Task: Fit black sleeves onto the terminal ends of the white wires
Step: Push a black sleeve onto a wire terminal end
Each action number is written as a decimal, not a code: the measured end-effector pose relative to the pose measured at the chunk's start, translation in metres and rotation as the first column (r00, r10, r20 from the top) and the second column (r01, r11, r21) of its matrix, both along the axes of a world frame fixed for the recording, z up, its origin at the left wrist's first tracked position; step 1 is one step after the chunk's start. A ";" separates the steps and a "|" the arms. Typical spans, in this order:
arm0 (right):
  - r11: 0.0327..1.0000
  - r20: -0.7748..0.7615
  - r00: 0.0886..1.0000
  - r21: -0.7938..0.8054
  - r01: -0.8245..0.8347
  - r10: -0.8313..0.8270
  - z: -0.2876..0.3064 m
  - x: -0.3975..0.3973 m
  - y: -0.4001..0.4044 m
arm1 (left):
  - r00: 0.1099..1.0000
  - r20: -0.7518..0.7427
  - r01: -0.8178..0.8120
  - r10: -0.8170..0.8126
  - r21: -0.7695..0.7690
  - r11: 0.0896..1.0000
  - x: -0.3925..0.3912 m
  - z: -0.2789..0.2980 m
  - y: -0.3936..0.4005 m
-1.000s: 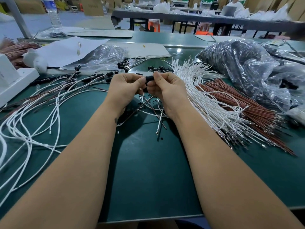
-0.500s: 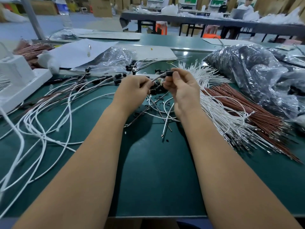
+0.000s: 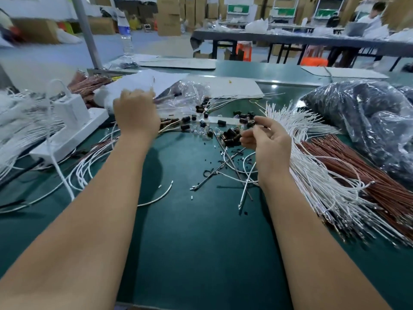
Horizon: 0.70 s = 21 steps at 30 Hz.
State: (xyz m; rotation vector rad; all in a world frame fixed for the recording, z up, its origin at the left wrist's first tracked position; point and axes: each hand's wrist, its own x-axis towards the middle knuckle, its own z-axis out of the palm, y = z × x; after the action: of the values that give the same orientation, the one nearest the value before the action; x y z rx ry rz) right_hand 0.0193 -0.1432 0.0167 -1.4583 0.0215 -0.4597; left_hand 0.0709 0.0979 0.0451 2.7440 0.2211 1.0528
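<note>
Your right hand (image 3: 267, 142) is hovering with fingers loosely apart beside the black sleeves (image 3: 231, 136) at frame centre; your left hand (image 3: 136, 115) is reaching upper left, grip hidden.

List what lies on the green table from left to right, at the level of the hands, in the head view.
White power strip → left hand → loose black sleeves → right hand → white wire bundle → brown wire bundle.

A green table (image 3: 201, 242) carries a bundle of brown wires (image 3: 362, 175) at the right edge, below a crumpled plastic bag (image 3: 366, 117) of dark parts. A white power strip (image 3: 69, 133) lies at the left — a sheet of white paper (image 3: 152, 81) behind it. Farther back stands a clear water bottle (image 3: 126, 34), blurred.
</note>
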 end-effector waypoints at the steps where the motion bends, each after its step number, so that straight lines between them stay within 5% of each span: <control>1: 0.999 -0.012 0.999 -0.031 0.035 -0.035 0.000 0.001 -0.002 | 0.999 -0.032 -0.030 0.031 0.032 0.999 0.000 -0.005 0.002; 5: 0.950 -0.019 0.987 -0.274 0.150 -0.162 -0.002 0.005 -0.011 | 0.980 -0.067 0.182 -0.188 -0.079 0.980 -0.003 -0.010 -0.028; 10: 0.815 0.001 0.950 -0.513 0.269 -0.313 0.004 0.011 -0.029 | 0.781 -0.216 0.491 -0.586 -0.366 0.790 -0.012 -0.021 -0.088; 17: 0.682 -0.140 0.932 -0.718 0.137 -0.335 0.017 0.018 -0.048 | 0.753 -0.230 0.345 -0.616 -0.660 0.668 -0.016 -0.040 -0.169; 21: 0.355 -0.197 0.912 -0.933 -0.062 -0.359 0.021 0.030 -0.057 | 0.694 -0.079 0.293 -0.716 -0.877 0.381 -0.025 -0.030 -0.216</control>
State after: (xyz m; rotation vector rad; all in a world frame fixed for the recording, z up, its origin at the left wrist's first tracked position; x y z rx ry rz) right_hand 0.0493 -0.1997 0.0379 -2.7340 0.2472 -0.3236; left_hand 0.0462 -0.1182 0.0152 1.8592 -0.1119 0.0118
